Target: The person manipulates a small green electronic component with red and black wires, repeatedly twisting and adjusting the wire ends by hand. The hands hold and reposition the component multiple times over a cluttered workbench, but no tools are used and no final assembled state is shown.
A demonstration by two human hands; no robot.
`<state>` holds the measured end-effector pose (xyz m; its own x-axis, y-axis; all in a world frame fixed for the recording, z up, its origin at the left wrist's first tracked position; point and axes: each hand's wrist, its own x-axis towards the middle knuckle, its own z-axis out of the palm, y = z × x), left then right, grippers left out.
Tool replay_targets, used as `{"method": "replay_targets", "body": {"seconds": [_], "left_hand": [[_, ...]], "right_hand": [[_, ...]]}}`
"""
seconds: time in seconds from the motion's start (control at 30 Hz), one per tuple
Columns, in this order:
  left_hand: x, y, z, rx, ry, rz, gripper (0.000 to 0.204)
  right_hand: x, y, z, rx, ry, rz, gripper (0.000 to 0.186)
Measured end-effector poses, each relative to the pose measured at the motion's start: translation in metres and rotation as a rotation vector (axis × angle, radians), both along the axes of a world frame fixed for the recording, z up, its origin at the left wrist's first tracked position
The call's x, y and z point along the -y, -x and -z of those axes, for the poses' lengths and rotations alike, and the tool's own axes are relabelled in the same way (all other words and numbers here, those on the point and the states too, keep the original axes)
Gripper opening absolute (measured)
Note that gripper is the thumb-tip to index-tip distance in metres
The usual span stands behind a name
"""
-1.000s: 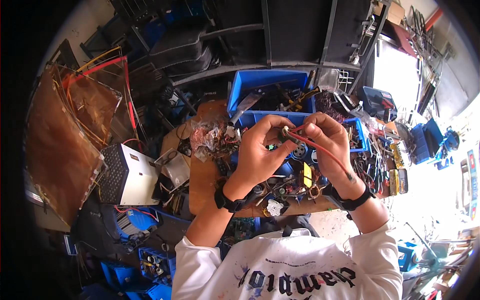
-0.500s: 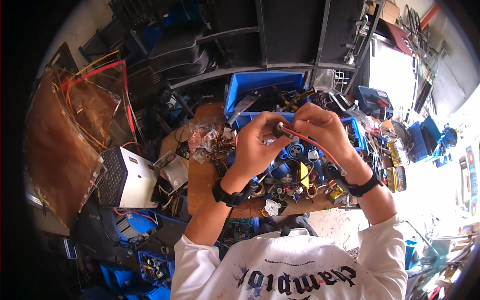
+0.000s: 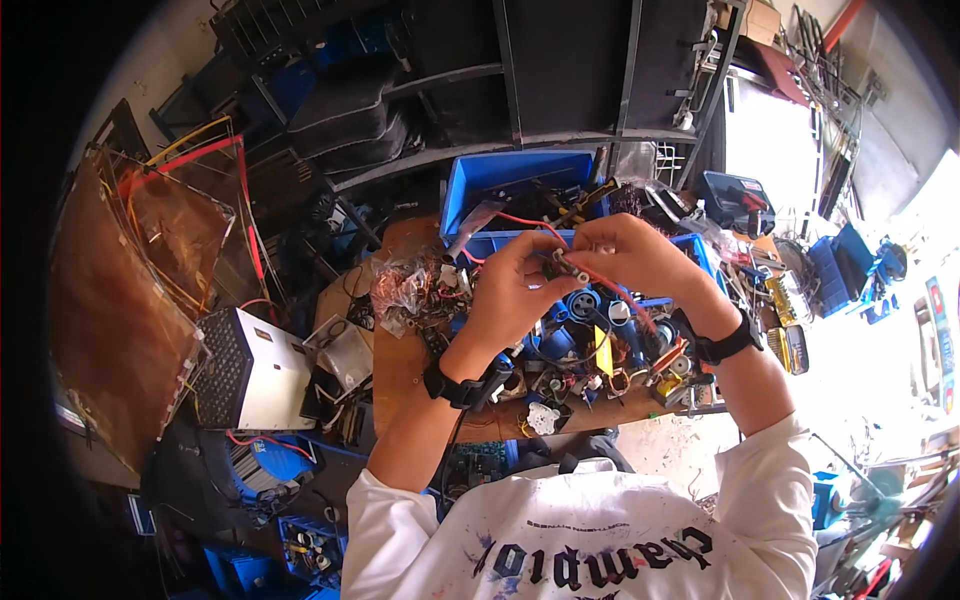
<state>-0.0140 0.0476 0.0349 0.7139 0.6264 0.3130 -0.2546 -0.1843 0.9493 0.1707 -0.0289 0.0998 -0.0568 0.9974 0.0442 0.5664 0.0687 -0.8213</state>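
Observation:
Above the cluttered workbench, my two hands meet close together. My left hand is closed, its thumb and fingers pinching a small dark part with light metal ends; its exact kind I cannot make out. Just beside it, my right hand is closed too, with the fingertips pinching a red wire at that part. One length of the wire slants down to the right under my right palm, its end blurred. Another red length arcs above my left hand. The fingertips partly hide where wire and part meet.
Behind my hands stands a blue bin of tools and scraps. Loose electrical parts, a yellow piece and a white disc crowd the wooden bench. A plastic bag of copper-coloured wire lies at left, and a white-and-black box further left.
A red length now arcs above my left hand. The wire's lower end has swung left and is blurred. My right fingertips have closed in on the part; my left hand keeps its grip.

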Motion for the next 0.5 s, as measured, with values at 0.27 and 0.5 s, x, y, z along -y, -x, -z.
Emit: {"method": "replay_targets", "body": {"seconds": [0.27,0.5], "left_hand": [[-0.001,0.006,-0.01,0.173,0.14,0.042,0.032],[-0.008,0.008,0.002,0.116,0.117,-0.025,0.033]], "right_hand": [[0.006,0.005,0.022,-0.742,-0.202,0.199,0.021],[0.004,-0.005,0.019,-0.447,-0.082,0.088,0.024]]}}
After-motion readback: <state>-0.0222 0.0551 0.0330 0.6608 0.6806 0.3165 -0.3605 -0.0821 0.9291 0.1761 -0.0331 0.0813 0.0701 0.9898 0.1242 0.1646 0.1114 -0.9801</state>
